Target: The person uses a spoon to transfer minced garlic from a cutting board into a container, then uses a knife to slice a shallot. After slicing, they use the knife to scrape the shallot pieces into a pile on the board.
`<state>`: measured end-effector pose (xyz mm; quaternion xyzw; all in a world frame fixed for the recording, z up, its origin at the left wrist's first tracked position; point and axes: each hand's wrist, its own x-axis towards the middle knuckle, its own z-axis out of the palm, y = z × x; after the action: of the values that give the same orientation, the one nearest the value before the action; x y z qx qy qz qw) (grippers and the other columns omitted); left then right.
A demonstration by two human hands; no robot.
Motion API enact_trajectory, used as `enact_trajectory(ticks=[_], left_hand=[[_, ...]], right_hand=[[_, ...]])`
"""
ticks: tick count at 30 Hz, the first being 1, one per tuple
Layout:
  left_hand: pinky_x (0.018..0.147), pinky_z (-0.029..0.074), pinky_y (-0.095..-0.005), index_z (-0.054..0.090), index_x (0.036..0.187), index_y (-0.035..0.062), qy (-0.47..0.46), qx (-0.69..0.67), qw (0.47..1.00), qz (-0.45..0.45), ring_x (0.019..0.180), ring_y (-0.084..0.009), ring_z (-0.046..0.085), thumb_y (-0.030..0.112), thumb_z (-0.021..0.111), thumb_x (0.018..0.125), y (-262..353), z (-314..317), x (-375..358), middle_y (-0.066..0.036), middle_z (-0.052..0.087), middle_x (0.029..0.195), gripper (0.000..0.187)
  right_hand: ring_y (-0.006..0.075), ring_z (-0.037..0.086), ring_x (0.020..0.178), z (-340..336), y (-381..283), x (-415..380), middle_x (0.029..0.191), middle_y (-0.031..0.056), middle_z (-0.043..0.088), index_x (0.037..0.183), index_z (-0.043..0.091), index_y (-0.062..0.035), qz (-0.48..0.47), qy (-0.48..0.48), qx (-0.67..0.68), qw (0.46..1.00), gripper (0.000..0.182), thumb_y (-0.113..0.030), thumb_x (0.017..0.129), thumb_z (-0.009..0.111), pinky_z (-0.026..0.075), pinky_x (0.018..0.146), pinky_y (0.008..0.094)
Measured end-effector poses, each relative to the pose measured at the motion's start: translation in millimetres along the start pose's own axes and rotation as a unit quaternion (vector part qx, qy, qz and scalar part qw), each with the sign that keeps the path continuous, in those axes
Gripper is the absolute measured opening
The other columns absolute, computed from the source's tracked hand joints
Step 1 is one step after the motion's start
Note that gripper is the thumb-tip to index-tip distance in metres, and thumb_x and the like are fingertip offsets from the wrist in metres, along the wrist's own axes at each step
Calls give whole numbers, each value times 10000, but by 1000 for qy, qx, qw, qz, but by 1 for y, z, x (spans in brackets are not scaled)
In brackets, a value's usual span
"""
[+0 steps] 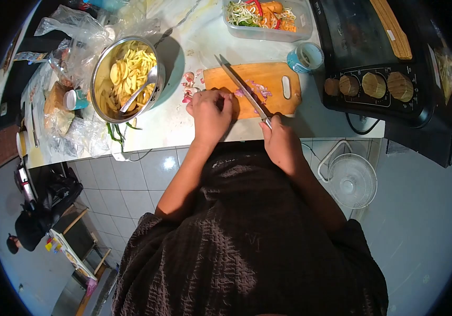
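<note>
My right hand (283, 142) is closed round the handle of a long kitchen knife (242, 87), whose blade slants up and left across the wooden cutting board (218, 79). Chopped purple shallot pieces (262, 90) lie on the board beside the blade. At the board's left edge, my left hand (211, 113) has its fingers curled together; whatever they grip is hidden beneath them. Just behind that hand, reddish shallot skins (189, 81) are scattered on the white countertop (184, 52).
A steel bowl (98, 102) of cut yellow strips with a spoon (144, 89) stands to the left, near plastic bags (81, 39). Behind the board are a plastic container (265, 34) of vegetables and a small tub (300, 63). A black stove (420, 105) is at right; a person (31, 229) is far left.
</note>
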<state>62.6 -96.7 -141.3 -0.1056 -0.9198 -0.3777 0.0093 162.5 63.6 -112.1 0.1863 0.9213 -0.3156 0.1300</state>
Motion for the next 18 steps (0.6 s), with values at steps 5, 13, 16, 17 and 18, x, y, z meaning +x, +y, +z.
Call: enact_trajectory(ticks=[5, 13, 16, 17, 18], left_hand=[[825, 329, -420, 703, 816, 88, -26, 7, 999, 20, 933, -290, 566, 185, 707, 827, -7, -5, 7, -74, 679, 845, 98], [801, 310, -408, 686, 870, 101, 44, -31, 997, 53, 910, -262, 562, 189, 712, 838, 5, -18, 27, -42, 640, 826, 97], [898, 327, -431, 665, 1024, 111, 55, -31, 993, 100, 1019, -277, 528, 126, 670, 824, -1, -20, 33, -60, 619, 1010, 200], [942, 328, -442, 654, 1078, 114, 78, -26, 987, 139, 1060, -283, 510, 100, 652, 814, -4, -20, 34, -69, 601, 1072, 264], [1031, 298, -459, 646, 1179, 128, 35, -23, 987, 152, 1193, -304, 463, 54, 621, 782, -2, -27, 35, -73, 577, 1233, 405]], right_hand=[[474, 654, 739, -3, 4, -3, 713, 268, 644, 946, 529, 9, -22, 30, 9, 999, 322, -309, 994, 554, 517, 642, 548], [466, 635, 693, -9, -11, -3, 695, 251, 632, 900, 537, -7, -23, 28, -20, 999, 298, -291, 981, 576, 489, 587, 528], [454, 638, 675, -17, -16, -10, 675, 238, 632, 890, 553, -25, -34, 73, -32, 996, 291, -300, 982, 573, 491, 576, 520], [454, 638, 675, -18, -15, -11, 675, 238, 632, 890, 553, -25, -31, 73, -32, 996, 291, -300, 982, 573, 491, 576, 520], [456, 639, 677, -19, -15, -11, 672, 236, 632, 890, 557, -29, -27, 74, -39, 996, 295, -309, 985, 568, 491, 577, 522]])
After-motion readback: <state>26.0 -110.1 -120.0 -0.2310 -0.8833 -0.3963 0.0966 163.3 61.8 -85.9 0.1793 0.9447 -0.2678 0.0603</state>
